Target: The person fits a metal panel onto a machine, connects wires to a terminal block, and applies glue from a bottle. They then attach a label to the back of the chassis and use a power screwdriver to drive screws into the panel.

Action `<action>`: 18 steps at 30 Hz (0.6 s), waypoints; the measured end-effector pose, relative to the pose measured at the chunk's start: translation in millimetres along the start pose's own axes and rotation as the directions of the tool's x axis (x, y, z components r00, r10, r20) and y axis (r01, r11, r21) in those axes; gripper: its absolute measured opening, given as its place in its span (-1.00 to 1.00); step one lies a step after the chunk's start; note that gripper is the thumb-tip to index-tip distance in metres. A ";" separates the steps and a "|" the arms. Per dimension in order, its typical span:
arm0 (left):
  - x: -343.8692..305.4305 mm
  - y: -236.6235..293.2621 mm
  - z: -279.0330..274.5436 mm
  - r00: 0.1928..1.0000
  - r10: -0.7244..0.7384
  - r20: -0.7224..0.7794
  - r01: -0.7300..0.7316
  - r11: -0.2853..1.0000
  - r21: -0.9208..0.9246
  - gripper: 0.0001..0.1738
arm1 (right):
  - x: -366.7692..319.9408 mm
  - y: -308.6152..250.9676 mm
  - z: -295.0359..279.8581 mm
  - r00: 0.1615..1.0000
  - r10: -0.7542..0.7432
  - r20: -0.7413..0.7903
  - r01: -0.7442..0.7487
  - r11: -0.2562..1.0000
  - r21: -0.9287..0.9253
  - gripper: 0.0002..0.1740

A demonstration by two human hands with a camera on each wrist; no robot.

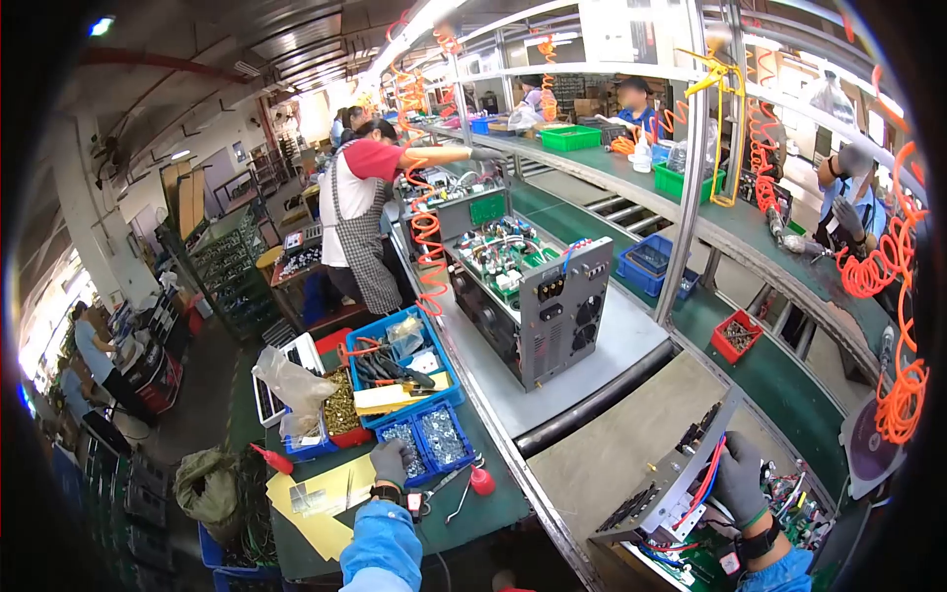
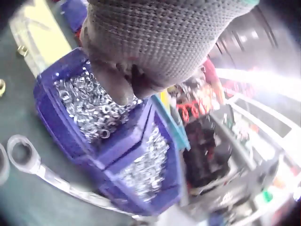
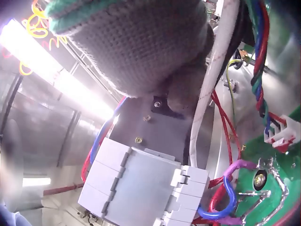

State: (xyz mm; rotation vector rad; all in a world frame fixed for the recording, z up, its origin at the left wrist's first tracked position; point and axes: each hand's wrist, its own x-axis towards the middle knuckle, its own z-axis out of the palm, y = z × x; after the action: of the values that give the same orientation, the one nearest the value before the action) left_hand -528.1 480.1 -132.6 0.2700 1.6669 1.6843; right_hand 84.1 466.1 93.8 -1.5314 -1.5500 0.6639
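The left hand (image 1: 392, 461), in a grey glove, is at a blue bin of small metal parts (image 1: 402, 444). In the left wrist view its bent fingers (image 2: 120, 87) reach over the metal pieces (image 2: 87, 106); whether they pinch one is hidden. At the lower right, the gloved right hand (image 1: 740, 479) grips the upper part of a tilted grey metal panel (image 1: 681, 474), beside red and blue wires. The right wrist view shows that hand (image 3: 141, 47) against the panel (image 3: 155, 127), above a light grey terminal block (image 3: 146, 188) and near a green circuit board (image 3: 268, 188).
A larger unit (image 1: 562, 311) stands on the line ahead. A tool tray (image 1: 409, 365), a bin of brass parts (image 1: 343, 405), yellow sheets (image 1: 321, 503), red bottle (image 1: 481, 481) and wrench (image 2: 61, 181) lie around the left hand. Orange coiled hoses (image 1: 424, 227) hang overhead; a person (image 1: 360, 197) works beyond.
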 end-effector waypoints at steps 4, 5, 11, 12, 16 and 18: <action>9.0 -22.6 -28.1 0.976 -0.059 0.209 0.186 0.721 -0.667 -0.87 | -3.0 -24.1 1.8 0.999 0.028 -0.024 -0.023 0.979 0.203 -0.76; 0.6 -18.2 -27.6 0.975 -0.071 0.210 0.204 0.655 -0.728 -0.86 | -3.6 -27.7 3.5 0.999 0.016 -0.051 -0.005 0.976 0.218 -0.81; -41.5 13.2 -26.0 0.942 -0.132 0.309 0.336 0.384 -0.860 -0.89 | 2.1 -5.9 3.0 0.999 -0.036 -0.026 0.039 0.991 0.128 -0.73; -43.8 12.5 -25.2 0.937 -0.111 0.331 0.346 0.427 -0.836 -0.89 | 0.7 -10.8 1.5 1.000 -0.016 -0.016 0.018 0.993 0.120 -0.73; -63.2 28.8 -3.6 0.927 -0.009 0.374 0.273 0.700 -0.660 -0.94 | -5.5 -30.5 -3.4 0.988 0.129 0.088 -0.148 0.953 0.264 -0.74; -68.8 33.5 12.7 0.895 0.097 0.436 0.176 0.821 -0.544 -0.93 | -5.3 -28.1 -3.0 0.990 0.098 0.102 -0.120 0.962 0.244 -0.75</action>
State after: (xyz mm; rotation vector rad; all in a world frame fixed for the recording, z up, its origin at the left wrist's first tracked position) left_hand -483.5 451.1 -76.2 0.2936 0.7703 1.8336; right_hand 71.2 457.1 117.9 -1.4189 -1.3930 0.9644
